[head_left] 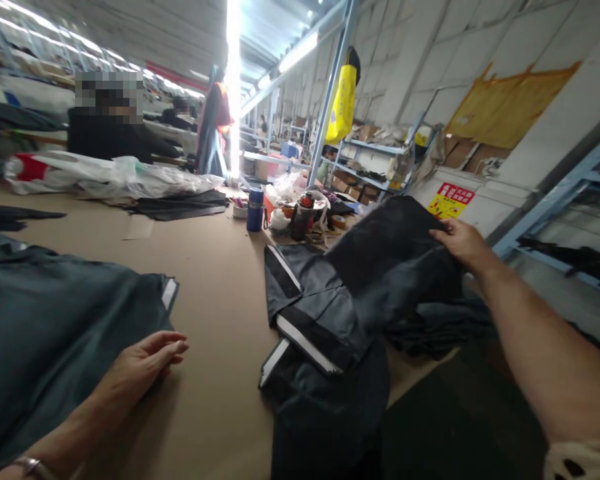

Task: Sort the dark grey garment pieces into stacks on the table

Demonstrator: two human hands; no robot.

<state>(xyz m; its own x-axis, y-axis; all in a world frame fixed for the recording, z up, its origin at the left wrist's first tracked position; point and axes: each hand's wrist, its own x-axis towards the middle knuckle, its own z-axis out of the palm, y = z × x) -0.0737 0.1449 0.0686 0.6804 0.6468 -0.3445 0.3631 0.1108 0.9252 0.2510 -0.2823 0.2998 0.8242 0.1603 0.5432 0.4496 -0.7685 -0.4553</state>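
Note:
My right hand (463, 241) is raised at the right, its thumb and fingers pinching the edge of a dark fabric piece (395, 247). That piece hangs down over a pile of dark grey garment pieces (325, 313), some edged with black and white strips. My left hand (153, 357) hovers low over the table at the left. Its fingers are loosely curled and slightly apart, with nothing visible between them. Beside it lies a large dark grey-green garment piece (70, 327) with a white strip at its corner; whether the hand touches it, I cannot tell.
On the brown tabletop (215, 287) stand a blue flask (255, 210) and a dark bottle (301, 217). Plastic bags (115, 175) lie along the far edge. A yellow bag (343, 103) hangs from a blue post. Shelving (570, 220) stands at the right. A co-worker (110, 130) sits beyond the table.

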